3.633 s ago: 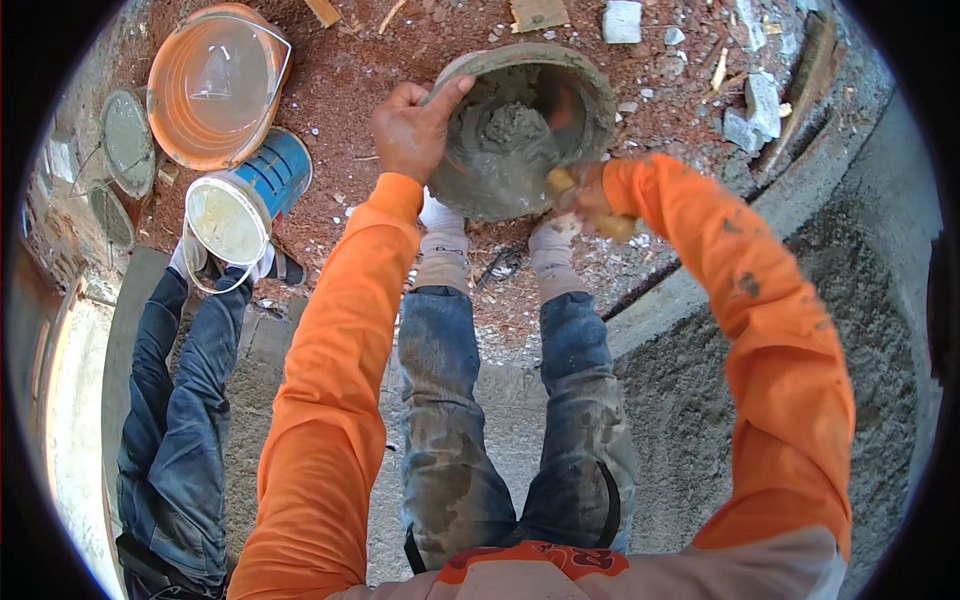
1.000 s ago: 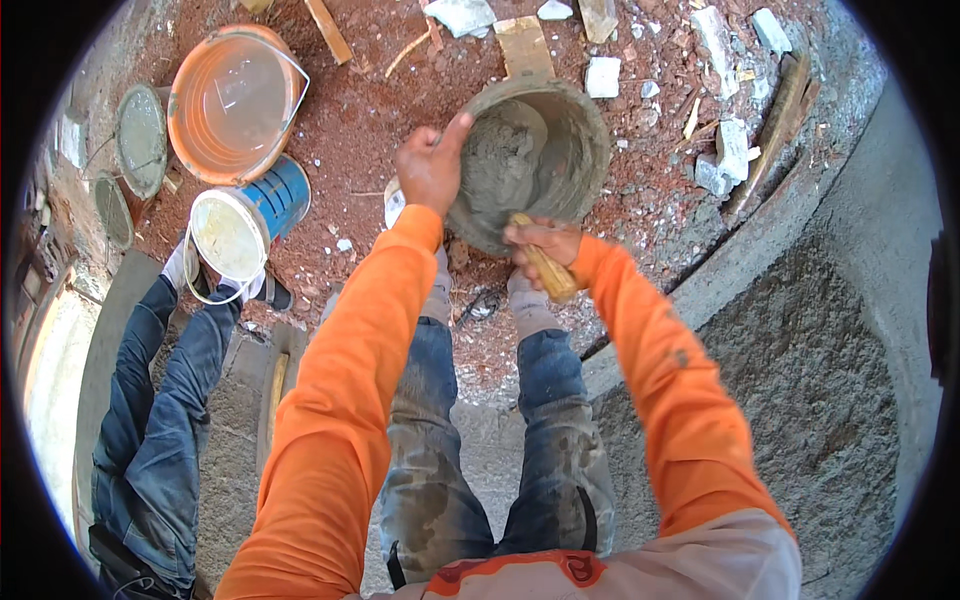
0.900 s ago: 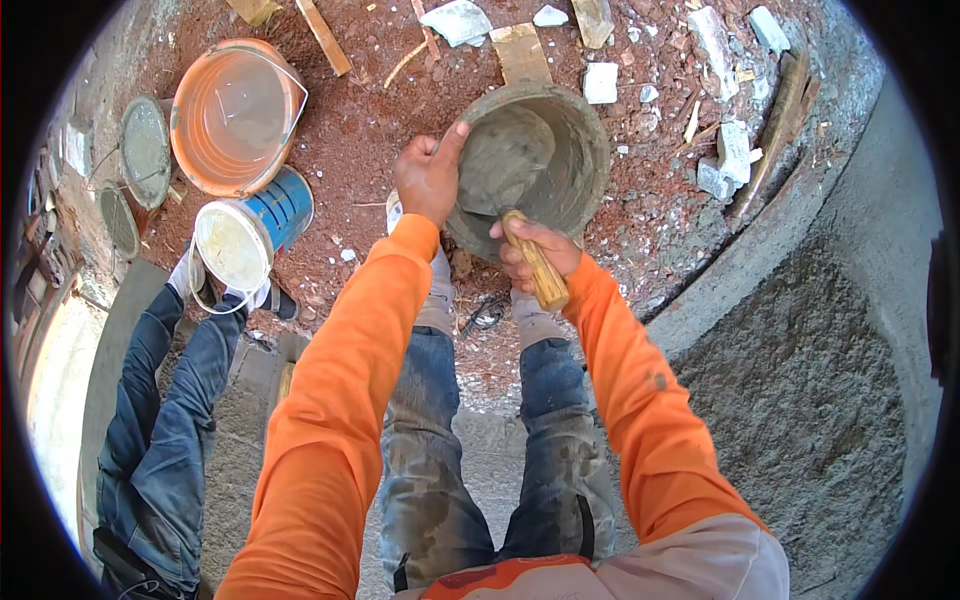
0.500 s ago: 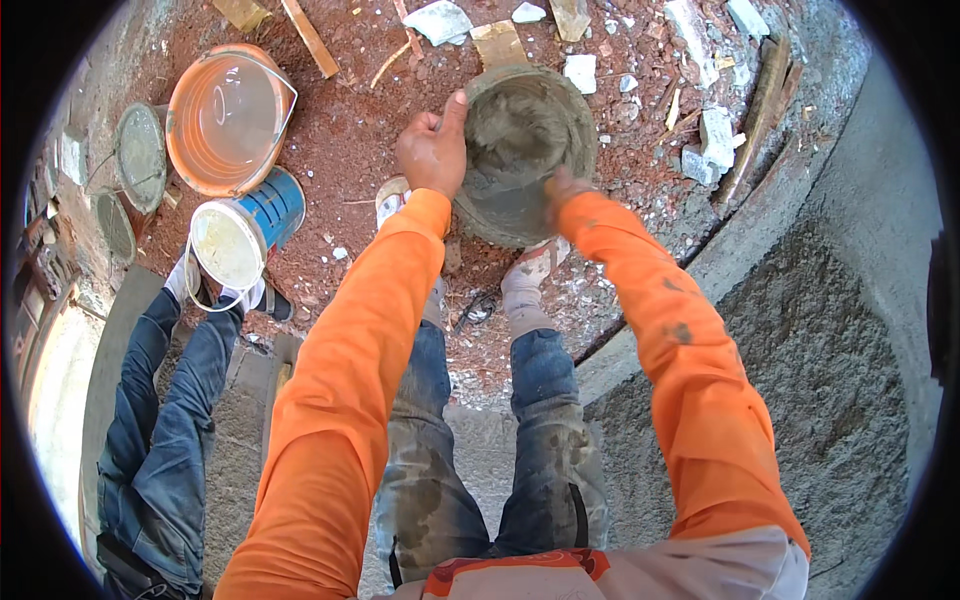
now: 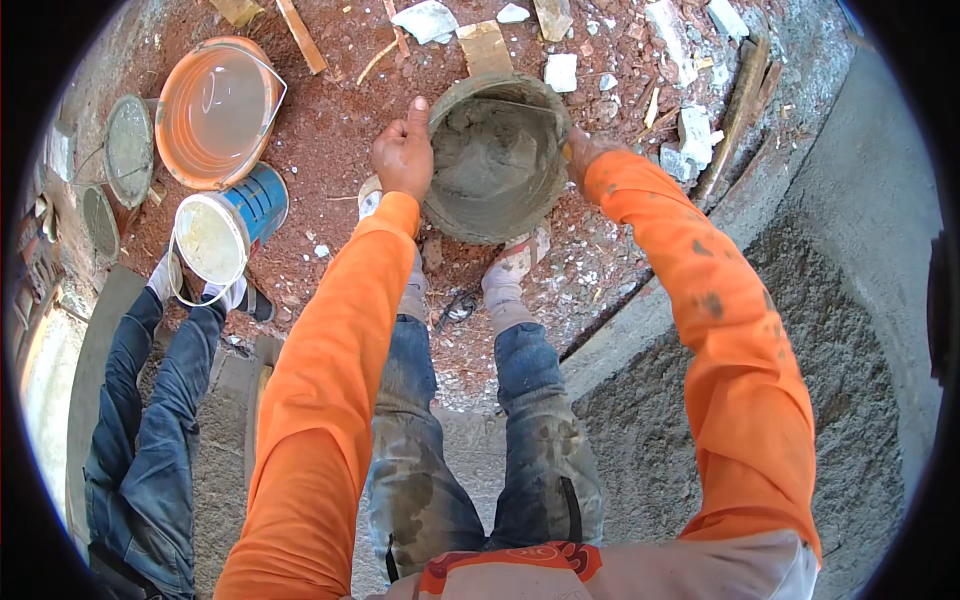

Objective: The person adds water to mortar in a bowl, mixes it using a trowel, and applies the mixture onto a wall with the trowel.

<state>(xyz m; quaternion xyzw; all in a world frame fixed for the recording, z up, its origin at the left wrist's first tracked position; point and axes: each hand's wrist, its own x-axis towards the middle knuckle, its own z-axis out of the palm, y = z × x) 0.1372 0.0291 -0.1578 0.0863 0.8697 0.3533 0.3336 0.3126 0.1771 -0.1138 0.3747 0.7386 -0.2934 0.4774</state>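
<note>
A round, mortar-crusted bucket (image 5: 436, 190) stands on the red soil by my feet, with wet grey mortar (image 5: 495, 150) inside. My left hand (image 5: 404, 155) grips its left rim, thumb pointing up. At the right rim, my right hand (image 5: 592, 155) is closed round a short yellowish handle, which looks like a trowel's. A thin straight edge, probably of the trowel's blade (image 5: 515, 105), shows across the far part of the mortar; the rest of the blade is hidden.
Left of me are an orange tub (image 5: 180, 150) of cloudy water, a blue-and-white pail (image 5: 262, 208) and two mortar-stained buckets (image 5: 130, 150). Another person's legs (image 5: 165, 430) are near them. Rubble and wood scraps (image 5: 735, 120) lie beyond; a rough cement surface (image 5: 750, 400) is at right.
My right hand has moved from over the bucket's near right side outward to its right rim. My left hand stays at the left rim. The whole view has shifted slightly.
</note>
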